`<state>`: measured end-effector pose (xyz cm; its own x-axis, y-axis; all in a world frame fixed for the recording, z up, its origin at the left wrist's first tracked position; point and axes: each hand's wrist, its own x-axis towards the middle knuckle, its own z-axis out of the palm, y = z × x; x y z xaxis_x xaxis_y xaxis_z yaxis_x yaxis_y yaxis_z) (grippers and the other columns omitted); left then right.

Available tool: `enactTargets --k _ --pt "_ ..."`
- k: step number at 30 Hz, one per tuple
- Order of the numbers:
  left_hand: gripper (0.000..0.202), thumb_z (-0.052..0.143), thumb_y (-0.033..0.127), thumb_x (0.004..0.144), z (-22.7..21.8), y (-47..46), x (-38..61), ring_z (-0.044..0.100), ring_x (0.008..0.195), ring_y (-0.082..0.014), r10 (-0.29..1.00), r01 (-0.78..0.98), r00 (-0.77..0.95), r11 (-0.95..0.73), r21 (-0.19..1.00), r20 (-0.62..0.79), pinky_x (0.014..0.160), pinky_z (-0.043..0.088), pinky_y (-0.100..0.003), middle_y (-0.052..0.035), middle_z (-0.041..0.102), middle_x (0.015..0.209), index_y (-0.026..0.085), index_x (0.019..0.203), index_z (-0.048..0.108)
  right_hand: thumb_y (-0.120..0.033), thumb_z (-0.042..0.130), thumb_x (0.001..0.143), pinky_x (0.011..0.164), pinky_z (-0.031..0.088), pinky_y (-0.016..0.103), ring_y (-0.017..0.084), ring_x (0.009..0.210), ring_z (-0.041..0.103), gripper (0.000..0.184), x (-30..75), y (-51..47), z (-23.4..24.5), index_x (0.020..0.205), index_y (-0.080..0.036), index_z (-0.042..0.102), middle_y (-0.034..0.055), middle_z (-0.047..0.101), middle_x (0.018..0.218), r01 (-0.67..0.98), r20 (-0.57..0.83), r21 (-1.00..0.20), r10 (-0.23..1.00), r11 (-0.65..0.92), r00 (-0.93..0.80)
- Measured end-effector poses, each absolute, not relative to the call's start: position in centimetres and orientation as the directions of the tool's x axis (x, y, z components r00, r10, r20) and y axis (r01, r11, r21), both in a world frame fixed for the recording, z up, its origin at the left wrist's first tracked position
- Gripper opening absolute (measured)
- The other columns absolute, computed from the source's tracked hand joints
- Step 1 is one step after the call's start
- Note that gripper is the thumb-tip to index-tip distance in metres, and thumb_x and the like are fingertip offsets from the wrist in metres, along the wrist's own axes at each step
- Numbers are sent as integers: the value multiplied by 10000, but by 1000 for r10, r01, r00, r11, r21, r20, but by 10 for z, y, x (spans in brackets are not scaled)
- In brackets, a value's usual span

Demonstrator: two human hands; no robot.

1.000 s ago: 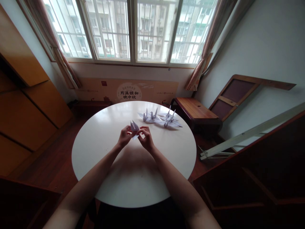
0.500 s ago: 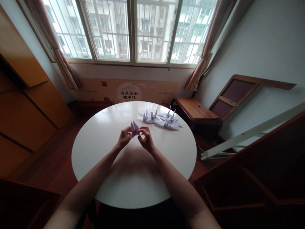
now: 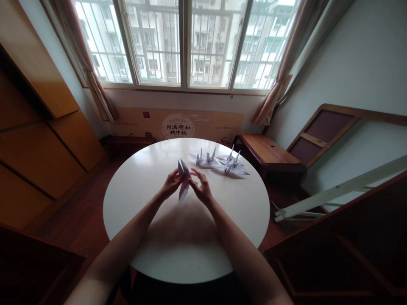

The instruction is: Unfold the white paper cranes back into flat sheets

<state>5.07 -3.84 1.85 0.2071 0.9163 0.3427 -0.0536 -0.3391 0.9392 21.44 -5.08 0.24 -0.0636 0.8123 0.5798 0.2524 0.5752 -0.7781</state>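
A folded pale paper piece, with pointed flaps at its top and a longer tapering flap hanging down, is held up over the round white table. My left hand grips its left side, fingers closed on the paper. On the other side, my right hand pinches the right edge, its thumb and forefinger curved round the paper. Just beyond to the right, several folded paper cranes stand in a cluster on the tabletop, apart from both hands.
A low wooden stand is behind the table on the right. Orange-brown cabinets line the left wall. A printed cardboard panel leans under the barred window. A dark wooden panel slants up at the lower right.
The paper piece has turned in my hands, so a long flap now points down towards me. My right fingers have spread slightly. The whole view has shifted a little.
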Motion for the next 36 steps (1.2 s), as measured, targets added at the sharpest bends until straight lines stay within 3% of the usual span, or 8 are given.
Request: enactTargets --k 3,7,10,14,19,27,33,36 --pt "449 731 523 712 16 -35 51 687 901 -254 927 -50 51 -370 928 372 778 558 -361 -89 713 938 156 946 619 -352 688 779 891 485 425 225 896 644 475 211 -48 -1 1226 -231 585 51 696 916 196 521 -828 850 526 -78" --pt "461 788 494 651 12 -32 51 698 820 -242 951 -121 -70 -309 943 303 702 562 -341 -83 723 884 154 907 611 -358 710 734 671 522 310 157 667 626 429 207 -46 -1 1123 -212 604 3 652 743 -66 383 -923 922 379 -62" --pt "435 783 469 670 13 -33 53 701 776 -232 979 -279 10 -193 941 204 704 564 -356 -96 728 878 147 897 599 -386 761 675 560 493 256 134 590 605 456 205 -45 0 1061 -218 585 -19 642 707 -276 251 -934 966 226 -58" --pt "465 711 519 731 15 -35 53 698 895 -270 972 -389 184 -68 919 149 769 563 -396 -153 709 1045 147 992 615 -393 801 615 517 464 237 119 550 585 388 203 -46 1 882 -201 597 -4 667 719 -413 143 -906 986 96 -84" --pt "460 773 452 688 16 -38 54 677 986 -290 955 -429 234 -66 901 182 813 549 -412 -147 691 1117 177 1022 616 -369 818 580 521 453 239 112 548 572 320 201 -49 4 758 -178 633 4 665 691 -490 62 -871 988 -16 -142" --pt "366 853 344 613 10 -35 56 682 873 -230 966 -422 179 -96 901 187 812 519 -365 -95 722 901 147 851 657 -373 824 554 544 427 234 99 556 546 337 203 -46 -1 769 -176 654 -9 648 683 -465 40 -885 991 -25 -129" --pt "365 868 318 577 7 -33 52 664 773 -187 979 -327 123 -117 938 165 768 505 -317 -61 705 813 126 826 684 -571 750 631 594 440 248 124 633 576 439 203 -43 -3 788 -179 633 8 636 719 -423 44 -906 989 -19 -139" --pt "384 846 348 609 11 -36 51 668 752 -196 979 -260 144 -103 960 144 724 512 -314 -64 704 816 135 882 679 -566 756 638 679 478 282 148 714 613 434 205 -43 -1 797 -182 633 24 652 789 -432 84 -902 977 -7 -193"
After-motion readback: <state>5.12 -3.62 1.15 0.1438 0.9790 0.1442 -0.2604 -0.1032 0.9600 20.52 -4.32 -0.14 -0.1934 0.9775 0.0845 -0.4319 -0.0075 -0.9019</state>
